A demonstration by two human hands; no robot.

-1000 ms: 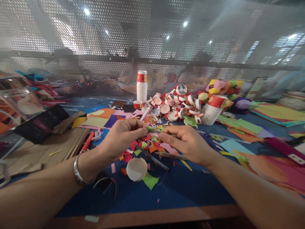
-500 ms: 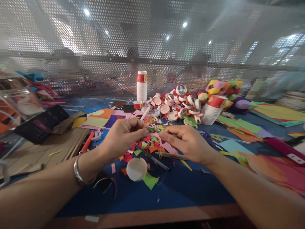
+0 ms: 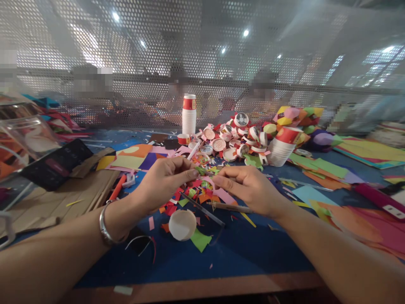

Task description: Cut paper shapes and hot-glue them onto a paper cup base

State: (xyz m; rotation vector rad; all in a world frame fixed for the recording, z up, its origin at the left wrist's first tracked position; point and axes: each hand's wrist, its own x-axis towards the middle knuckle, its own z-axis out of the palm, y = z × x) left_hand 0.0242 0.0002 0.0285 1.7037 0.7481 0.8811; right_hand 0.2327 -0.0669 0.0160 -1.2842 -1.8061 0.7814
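My left hand [image 3: 161,183] and my right hand [image 3: 249,188] meet above the middle of the blue table [image 3: 240,253]. Both pinch a small green paper piece [image 3: 202,171] between thumb and fingers, the left at one end, the right at the other. A silver bangle [image 3: 106,226] circles my left wrist. Below the hands lie mixed paper scraps [image 3: 196,196], a cut paper cup bottom [image 3: 182,225], a dark thin stick [image 3: 202,209] and a wooden stick [image 3: 229,207].
A stack of paper cups [image 3: 189,114] and a heap of cut cup rims [image 3: 234,141] sit behind the hands, with another cup stack [image 3: 283,145] lying to the right. Coloured paper sheets [image 3: 357,169] cover the right side. Cardboard [image 3: 60,198] and a dark device [image 3: 55,162] lie left. A perforated screen [image 3: 202,63] stands behind.
Almost nothing differs: both hands keep their pinch on the green piece, with only slight finger shifts and a small camera drift.
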